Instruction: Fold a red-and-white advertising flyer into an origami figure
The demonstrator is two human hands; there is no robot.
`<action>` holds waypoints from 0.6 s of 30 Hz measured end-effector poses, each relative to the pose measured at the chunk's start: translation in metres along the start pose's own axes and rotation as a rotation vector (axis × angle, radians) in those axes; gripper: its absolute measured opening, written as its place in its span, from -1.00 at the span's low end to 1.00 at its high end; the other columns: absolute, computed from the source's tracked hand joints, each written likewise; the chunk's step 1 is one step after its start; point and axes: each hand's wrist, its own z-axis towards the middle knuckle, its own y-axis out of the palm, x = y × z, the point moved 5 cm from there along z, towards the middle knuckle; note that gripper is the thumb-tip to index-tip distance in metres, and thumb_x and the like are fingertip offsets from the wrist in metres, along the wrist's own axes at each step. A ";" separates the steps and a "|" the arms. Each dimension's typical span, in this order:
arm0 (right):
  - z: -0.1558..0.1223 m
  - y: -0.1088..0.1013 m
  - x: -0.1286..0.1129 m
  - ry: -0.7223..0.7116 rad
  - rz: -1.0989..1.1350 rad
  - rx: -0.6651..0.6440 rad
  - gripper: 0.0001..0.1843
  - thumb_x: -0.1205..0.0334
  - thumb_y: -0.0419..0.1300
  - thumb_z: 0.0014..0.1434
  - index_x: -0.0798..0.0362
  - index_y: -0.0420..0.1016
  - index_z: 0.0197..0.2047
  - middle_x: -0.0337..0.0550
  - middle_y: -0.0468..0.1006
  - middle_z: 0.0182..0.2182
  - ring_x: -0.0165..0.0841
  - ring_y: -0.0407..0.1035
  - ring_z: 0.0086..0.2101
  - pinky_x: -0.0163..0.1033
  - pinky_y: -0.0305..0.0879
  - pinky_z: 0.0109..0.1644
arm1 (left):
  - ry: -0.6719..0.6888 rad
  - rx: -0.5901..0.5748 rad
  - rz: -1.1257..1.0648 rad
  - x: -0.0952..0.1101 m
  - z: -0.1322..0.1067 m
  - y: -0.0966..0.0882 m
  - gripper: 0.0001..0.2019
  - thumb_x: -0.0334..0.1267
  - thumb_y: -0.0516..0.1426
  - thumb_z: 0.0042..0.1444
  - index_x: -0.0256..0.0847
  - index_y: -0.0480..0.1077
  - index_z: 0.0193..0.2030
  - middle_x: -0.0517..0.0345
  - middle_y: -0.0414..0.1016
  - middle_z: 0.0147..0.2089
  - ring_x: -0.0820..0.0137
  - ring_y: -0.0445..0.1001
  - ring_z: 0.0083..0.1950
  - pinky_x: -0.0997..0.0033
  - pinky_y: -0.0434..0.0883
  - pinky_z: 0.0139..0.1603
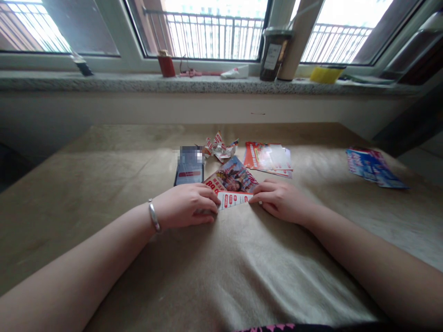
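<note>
A printed paper flyer point(234, 177) lies on the table in front of me, turned at an angle, with a white strip bearing red labels point(232, 199) along its near edge. That strip looks folded over. My left hand point(190, 203), with a silver bracelet at the wrist, has its fingers closed on the strip's left end. At the right end, my right hand point(280, 199) pinches the paper between thumb and fingers. A phone point(189, 167) with its screen lit lies just beyond my left hand. My fingers cover both ends of the strip.
Crumpled printed paper point(220, 148) sits behind the flyer. A stack of red and white flyers point(265, 157) lies to its right, and blue leaflets point(375, 168) rest at the far right. The table point(86, 184) meets a wall below a stone windowsill point(124, 84) holding a lidded jar point(275, 55).
</note>
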 end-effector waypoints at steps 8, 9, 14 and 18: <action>-0.004 -0.002 0.005 0.026 -0.013 -0.029 -0.65 0.48 0.01 0.11 -0.01 0.57 -0.24 -0.15 0.56 -0.25 -0.36 0.41 -0.27 -0.21 0.35 -0.16 | 0.014 0.007 -0.020 -0.003 0.000 0.001 -0.84 -0.20 0.09 0.18 -0.12 0.50 -0.23 0.14 0.50 -0.06 0.38 0.45 -0.08 0.35 0.39 0.00; -0.004 -0.003 0.006 0.027 -0.026 -0.026 -0.66 0.48 0.01 0.11 0.00 0.57 -0.25 -0.15 0.57 -0.26 -0.36 0.41 -0.28 -0.22 0.35 -0.17 | 0.017 0.009 -0.025 -0.003 -0.001 0.001 -0.84 -0.20 0.09 0.18 -0.12 0.50 -0.23 0.14 0.50 -0.06 0.38 0.45 -0.08 0.36 0.39 0.00; -0.008 -0.009 0.013 0.048 -0.073 -0.040 -0.66 0.47 0.00 0.10 0.01 0.59 -0.31 -0.14 0.58 -0.29 -0.35 0.44 -0.31 -0.24 0.37 -0.20 | 0.016 0.014 -0.050 -0.003 -0.001 0.000 -0.84 -0.22 0.09 0.18 -0.13 0.50 -0.25 0.14 0.51 -0.06 0.38 0.45 -0.07 0.36 0.38 0.01; -0.009 -0.012 0.016 0.051 -0.087 -0.066 -0.66 0.48 0.00 0.09 0.02 0.60 -0.32 -0.14 0.58 -0.31 -0.36 0.45 -0.34 -0.25 0.37 -0.23 | 0.011 0.025 -0.061 -0.002 -0.001 0.000 -0.82 -0.21 0.07 0.20 -0.16 0.49 -0.28 0.13 0.51 -0.08 0.39 0.45 -0.09 0.40 0.39 -0.02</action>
